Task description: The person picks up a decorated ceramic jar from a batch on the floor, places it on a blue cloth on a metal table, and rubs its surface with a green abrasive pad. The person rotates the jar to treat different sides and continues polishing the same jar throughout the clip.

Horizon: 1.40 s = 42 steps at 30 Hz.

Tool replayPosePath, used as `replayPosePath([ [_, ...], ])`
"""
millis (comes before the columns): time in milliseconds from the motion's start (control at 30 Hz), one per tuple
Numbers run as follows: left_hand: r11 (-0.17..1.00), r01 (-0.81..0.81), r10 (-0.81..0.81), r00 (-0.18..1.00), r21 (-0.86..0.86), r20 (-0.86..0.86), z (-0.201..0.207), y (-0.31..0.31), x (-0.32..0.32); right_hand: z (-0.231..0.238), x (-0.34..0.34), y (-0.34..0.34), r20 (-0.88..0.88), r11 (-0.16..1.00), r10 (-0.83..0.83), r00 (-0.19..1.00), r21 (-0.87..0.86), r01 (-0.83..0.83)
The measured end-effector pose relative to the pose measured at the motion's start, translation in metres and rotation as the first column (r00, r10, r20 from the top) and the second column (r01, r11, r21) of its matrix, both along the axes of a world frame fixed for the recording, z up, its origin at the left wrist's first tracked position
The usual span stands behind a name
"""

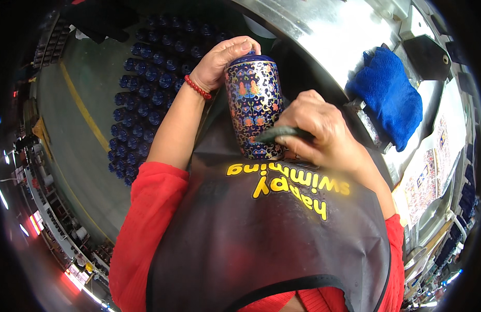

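A tall dark-blue lidded jar [253, 106] with a dense multicoloured floral pattern stands nearly upright in front of my body, its base near my apron. My left hand [224, 58] wraps the jar's upper left side, with the thumb and fingers at the knob of its blue lid [251, 59]. In my right hand [317, 125] is a dark green, flat, curved piece [283, 134] that looks like a scraper. Its tip lies against the lower part of the patterned wall. Some right-hand fingers are hidden behind the jar and the palm.
Rows of blue glossy pieces [147, 93] stand at the left on the green floor [76, 145]. At the right, a blue cloth [391, 99] lies by the metal worktop [323, 36], with patterned printed sheets [430, 161] nearer me. A dark apron [271, 244] covers my front.
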<state>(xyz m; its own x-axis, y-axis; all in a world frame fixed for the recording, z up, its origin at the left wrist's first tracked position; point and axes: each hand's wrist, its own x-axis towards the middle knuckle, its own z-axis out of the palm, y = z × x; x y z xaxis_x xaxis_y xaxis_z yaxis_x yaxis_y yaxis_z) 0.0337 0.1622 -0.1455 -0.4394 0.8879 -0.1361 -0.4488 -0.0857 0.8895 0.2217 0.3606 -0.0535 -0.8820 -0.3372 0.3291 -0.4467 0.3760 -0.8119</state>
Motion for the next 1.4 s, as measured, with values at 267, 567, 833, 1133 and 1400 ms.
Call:
replayPosePath([
  [267, 0.999, -0.02, 0.019, 1.0, -0.03, -0.025, 0.002, 0.001, 0.003, -0.004, -0.016, -0.002, -0.193, 0.964, -0.22, 0.956, 0.108, 0.244],
  [567, 1.0, -0.005, 0.005, 1.0, -0.021, 0.013, 0.002, 0.0, 0.003, 0.004, 0.012, -0.002, -0.134, 0.993, 0.094, 0.987, 0.086, -0.083],
  [833, 0.999, 0.012, -0.013, 1.0, -0.04, -0.024, 0.006, 0.0, 0.0, -0.01, -0.009, -0.005, -0.029, 0.977, -0.214, 0.976, 0.011, 0.215],
  [1133, 0.999, -0.018, 0.014, 0.998, -0.05, -0.065, 0.014, -0.003, 0.001, -0.026, 0.006, -0.007, 0.536, 0.816, -0.391, 0.748, -0.175, 0.551],
  [1400, 0.998, -0.026, 0.02, 0.993, -0.049, -0.117, 0.021, -0.004, 0.002, -0.019, -0.004, -0.015, 0.695, 0.944, 0.009, 0.719, -0.243, 0.223],
])
